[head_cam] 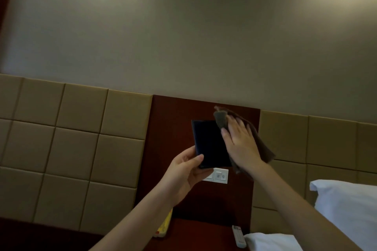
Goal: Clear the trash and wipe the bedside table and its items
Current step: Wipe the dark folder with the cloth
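My left hand [188,171] grips the lower edge of a flat dark blue folder [210,142], held up in front of the dark wood wall panel. My right hand [239,142] lies with straight fingers on a brown cloth [263,144], pressing it against the folder's right side. A corner of the cloth sticks up above my fingers. The bedside table [204,234] shows as a dark red-brown top at the bottom middle.
A white remote control [238,236] lies on the table's right part. A yellow packet [164,224] leans at the table's left. White wall sockets [220,176] sit behind the folder. White pillows [344,206] are at the right, padded beige headboards on both sides.
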`<state>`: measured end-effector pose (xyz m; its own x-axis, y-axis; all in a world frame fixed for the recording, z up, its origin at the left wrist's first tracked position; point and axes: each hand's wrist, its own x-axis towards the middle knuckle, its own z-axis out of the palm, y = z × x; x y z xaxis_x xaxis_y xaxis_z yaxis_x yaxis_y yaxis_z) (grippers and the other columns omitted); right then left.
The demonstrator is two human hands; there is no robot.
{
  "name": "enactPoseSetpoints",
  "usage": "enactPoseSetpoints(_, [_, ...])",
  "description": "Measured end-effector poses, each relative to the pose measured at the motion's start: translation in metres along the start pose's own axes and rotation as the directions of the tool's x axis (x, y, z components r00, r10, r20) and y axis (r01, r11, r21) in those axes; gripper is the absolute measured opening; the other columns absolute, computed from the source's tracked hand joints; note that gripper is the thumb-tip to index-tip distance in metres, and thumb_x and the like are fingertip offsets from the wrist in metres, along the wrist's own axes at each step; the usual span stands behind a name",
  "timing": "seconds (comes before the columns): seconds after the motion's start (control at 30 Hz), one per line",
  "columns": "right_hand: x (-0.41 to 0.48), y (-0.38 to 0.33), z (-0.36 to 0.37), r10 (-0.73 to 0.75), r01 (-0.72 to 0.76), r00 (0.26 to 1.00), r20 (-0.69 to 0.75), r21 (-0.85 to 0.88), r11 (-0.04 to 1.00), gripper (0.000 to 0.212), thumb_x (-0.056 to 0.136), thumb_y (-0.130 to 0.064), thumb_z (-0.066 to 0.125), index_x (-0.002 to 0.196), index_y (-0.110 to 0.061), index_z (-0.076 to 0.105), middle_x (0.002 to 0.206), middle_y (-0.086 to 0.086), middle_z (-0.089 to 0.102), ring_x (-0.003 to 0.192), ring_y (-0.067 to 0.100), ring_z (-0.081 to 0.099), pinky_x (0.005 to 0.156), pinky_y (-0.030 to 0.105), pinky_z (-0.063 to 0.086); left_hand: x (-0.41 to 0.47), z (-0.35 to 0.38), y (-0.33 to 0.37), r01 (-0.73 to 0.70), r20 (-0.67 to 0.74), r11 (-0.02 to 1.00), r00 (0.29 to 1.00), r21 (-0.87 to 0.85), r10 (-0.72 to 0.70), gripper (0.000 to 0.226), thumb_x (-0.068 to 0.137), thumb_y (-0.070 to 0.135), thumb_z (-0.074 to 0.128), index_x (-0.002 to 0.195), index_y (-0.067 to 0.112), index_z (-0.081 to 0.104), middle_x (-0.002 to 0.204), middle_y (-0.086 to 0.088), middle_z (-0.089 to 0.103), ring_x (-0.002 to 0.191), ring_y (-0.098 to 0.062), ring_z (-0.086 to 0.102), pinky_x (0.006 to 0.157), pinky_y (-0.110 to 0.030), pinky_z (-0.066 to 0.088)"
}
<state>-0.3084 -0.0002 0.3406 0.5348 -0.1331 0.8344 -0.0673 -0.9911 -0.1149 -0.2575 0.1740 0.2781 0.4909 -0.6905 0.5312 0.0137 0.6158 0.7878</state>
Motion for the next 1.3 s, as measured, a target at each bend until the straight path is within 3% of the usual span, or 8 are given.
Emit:
enactPoseSetpoints(0.17, [-0.046, 0.012, 0.024, -0.065, 0.067, 0.994, 0.091, -0.013, 0.998, 0.056, 0.098, -0.053, 0.013, 0.151, -0.036, 0.005, 0.160, -0.010, 0.005, 0.144, 0.003, -0.010, 0.120, 0.033, -0.005, 0.007, -0.001, 0.002, -0.024, -0.098, 0.999, 0.995, 0.022, 0.026, 0.033, 0.098, 0.003, 0.042, 0.126, 0.016, 0.055, 0.115, -0.009, 0.069, 0.107, -0.024, 0.066, 0.088, -0.032, 0.054])
enactPoseSetpoints(0.47, [0.020, 0.018, -0.001, 0.136, -0.133, 0.991, -0.019, 0.116, 0.984, 0.056, 0.101, -0.045, 0.028, 0.153, -0.025, 0.019, 0.160, 0.002, 0.017, 0.147, 0.019, 0.012, 0.119, 0.041, 0.015, 0.011, 0.004, 0.003, -0.050, -0.069, 0.996, 0.997, -0.067, 0.046, 0.035, 0.096, -0.001, 0.042, 0.127, 0.012, 0.053, 0.118, -0.013, 0.067, 0.106, -0.024, 0.066, 0.084, -0.030, 0.057])
enactPoseSetpoints(0.73, [-0.038, -0.017, 0.040, 0.119, -0.117, 0.992, -0.043, 0.052, 0.992, 0.057, 0.102, -0.044, 0.021, 0.154, -0.022, 0.009, 0.161, 0.003, 0.008, 0.148, 0.017, -0.001, 0.119, 0.038, -0.006, 0.013, -0.010, 0.005, -0.103, -0.164, 0.989, 0.983, -0.103, 0.085, 0.039, 0.096, 0.001, 0.041, 0.133, 0.011, 0.050, 0.118, -0.012, 0.067, 0.107, -0.024, 0.066, 0.084, -0.030, 0.057])
enactPoseSetpoints(0.87, [0.007, -0.007, 0.024, 0.230, -0.213, 0.968, -0.102, 0.160, 0.964, 0.053, 0.102, -0.042, 0.025, 0.151, -0.022, 0.022, 0.158, 0.004, 0.022, 0.147, 0.019, 0.014, 0.119, 0.045, 0.001, 0.008, -0.008, 0.009, -0.106, -0.101, 0.994, 0.990, -0.039, 0.101, 0.039, 0.096, -0.001, 0.041, 0.131, 0.013, 0.050, 0.117, -0.010, 0.068, 0.106, -0.022, 0.066, 0.086, -0.030, 0.056])
enactPoseSetpoints(1.0, [0.029, 0.000, -0.007, 0.355, -0.338, 0.935, -0.001, 0.310, 0.889, 0.055, 0.100, -0.049, 0.023, 0.148, -0.020, 0.027, 0.143, 0.009, 0.044, 0.126, 0.032, 0.047, 0.102, 0.045, 0.039, 0.008, -0.003, 0.006, -0.084, -0.098, 0.996, 0.992, -0.030, 0.080, 0.039, 0.096, 0.000, 0.041, 0.133, 0.012, 0.050, 0.121, -0.012, 0.065, 0.107, -0.024, 0.066, 0.087, -0.031, 0.056])
enactPoseSetpoints(1.13, [0.022, 0.011, -0.017, 0.487, -0.498, 0.865, 0.117, 0.312, 0.809, 0.056, 0.103, -0.045, 0.021, 0.145, -0.009, 0.027, 0.128, 0.015, 0.052, 0.115, 0.032, 0.052, 0.089, 0.039, 0.038, 0.006, -0.002, 0.004, -0.063, -0.093, 0.997, 0.994, -0.049, 0.059, 0.036, 0.097, 0.002, 0.041, 0.129, 0.013, 0.052, 0.114, -0.012, 0.069, 0.105, -0.024, 0.067, 0.088, -0.032, 0.055])
enactPoseSetpoints(1.2, [0.019, 0.022, -0.012, 0.538, -0.543, 0.833, 0.131, 0.384, 0.746, 0.057, 0.104, -0.044, 0.021, 0.138, -0.003, 0.038, 0.104, 0.008, 0.056, 0.095, 0.023, 0.052, 0.084, 0.035, 0.040, 0.004, -0.001, 0.002, -0.039, -0.066, 0.998, 0.997, -0.043, 0.037, 0.034, 0.097, 0.003, 0.040, 0.126, 0.015, 0.053, 0.114, -0.012, 0.069, 0.106, -0.025, 0.066, 0.090, -0.034, 0.054])
enactPoseSetpoints(1.3, [0.019, 0.039, -0.005, 0.664, -0.649, 0.719, 0.205, 0.541, 0.535, 0.058, 0.103, -0.046, 0.022, 0.128, -0.001, 0.049, 0.090, 0.007, 0.056, 0.089, 0.024, 0.055, 0.088, 0.040, 0.046, 0.003, 0.001, -0.001, -0.023, -0.034, 1.000, 0.999, 0.003, 0.023, 0.032, 0.098, 0.003, 0.040, 0.123, 0.016, 0.055, 0.115, -0.012, 0.069, 0.106, -0.025, 0.066, 0.090, -0.033, 0.054])
